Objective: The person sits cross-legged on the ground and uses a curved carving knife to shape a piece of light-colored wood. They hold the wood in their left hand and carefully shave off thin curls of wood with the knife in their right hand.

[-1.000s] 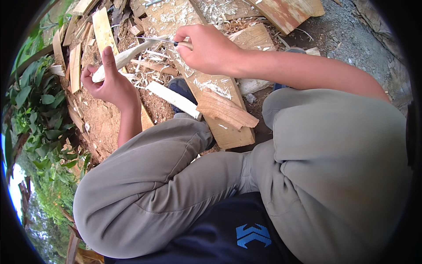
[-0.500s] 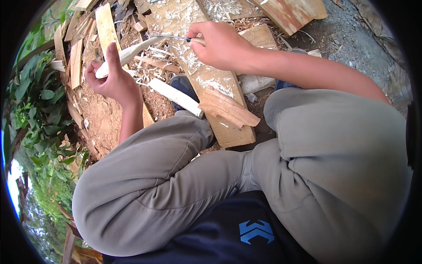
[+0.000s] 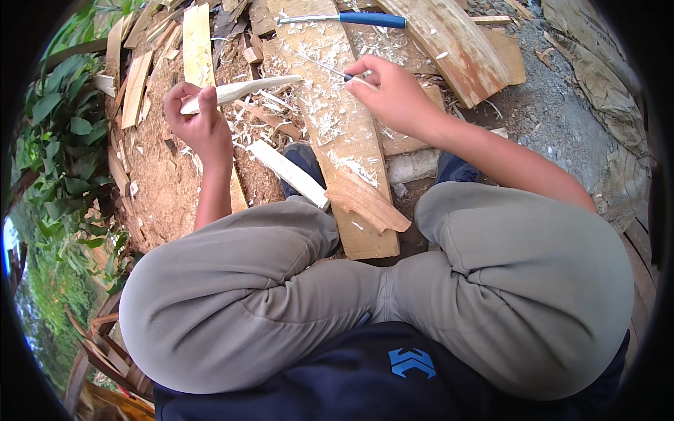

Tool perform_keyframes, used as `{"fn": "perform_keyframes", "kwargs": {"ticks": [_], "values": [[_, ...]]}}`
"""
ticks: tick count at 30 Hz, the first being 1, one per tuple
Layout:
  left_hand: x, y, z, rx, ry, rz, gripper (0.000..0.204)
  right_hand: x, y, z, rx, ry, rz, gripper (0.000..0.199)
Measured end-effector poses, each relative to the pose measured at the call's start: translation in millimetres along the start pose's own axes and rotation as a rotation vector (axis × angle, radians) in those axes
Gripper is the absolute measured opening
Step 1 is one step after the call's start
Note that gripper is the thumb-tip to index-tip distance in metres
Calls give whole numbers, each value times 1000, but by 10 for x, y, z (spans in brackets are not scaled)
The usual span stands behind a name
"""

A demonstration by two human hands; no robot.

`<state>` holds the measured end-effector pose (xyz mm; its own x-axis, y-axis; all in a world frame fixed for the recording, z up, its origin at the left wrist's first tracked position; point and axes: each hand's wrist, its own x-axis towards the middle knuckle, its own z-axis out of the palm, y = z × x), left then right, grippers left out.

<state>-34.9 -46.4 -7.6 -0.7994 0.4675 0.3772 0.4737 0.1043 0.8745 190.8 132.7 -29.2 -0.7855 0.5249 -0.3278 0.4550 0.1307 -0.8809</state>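
My left hand (image 3: 201, 119) is closed round the thick end of a pale carved wooden piece (image 3: 242, 90), which narrows toward its tip at the right. My right hand (image 3: 390, 91) grips a knife (image 3: 325, 68) by its handle, mostly hidden in the fingers; a dark collar shows, and the thin blade points up and left. Blade and carved piece are apart, the blade lying beyond the tip. Beneath them runs a long wooden board (image 3: 344, 133) strewn with curled shavings (image 3: 335, 104).
A blue-handled metal tool (image 3: 372, 19) lies across the board's far end. A thick plank (image 3: 449, 49) is at the far right. Nearer me, a split wood piece (image 3: 366, 200) rests on the board beside a pale stick (image 3: 288, 173). Leafy plants (image 3: 67, 133) border the left.
The blade has left the carved piece's tip, where it was before. Both hands sit further right and lower in the picture, and the blue-handled tool has come into fuller view.
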Motion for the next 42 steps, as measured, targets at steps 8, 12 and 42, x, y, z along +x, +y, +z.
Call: {"fn": "perform_keyframes", "kwargs": {"ticks": [8,12,42], "values": [[92,-281,-188,129,-137,136,47,-7,56,27,-39,-62,-7,26],[173,-445,-305,114,-208,151,49,-25,55,-32,-56,-138,82,27],[236,570,-85,338,-692,272,23,-642,-1068,-324,-205,-47,312,43]]}}
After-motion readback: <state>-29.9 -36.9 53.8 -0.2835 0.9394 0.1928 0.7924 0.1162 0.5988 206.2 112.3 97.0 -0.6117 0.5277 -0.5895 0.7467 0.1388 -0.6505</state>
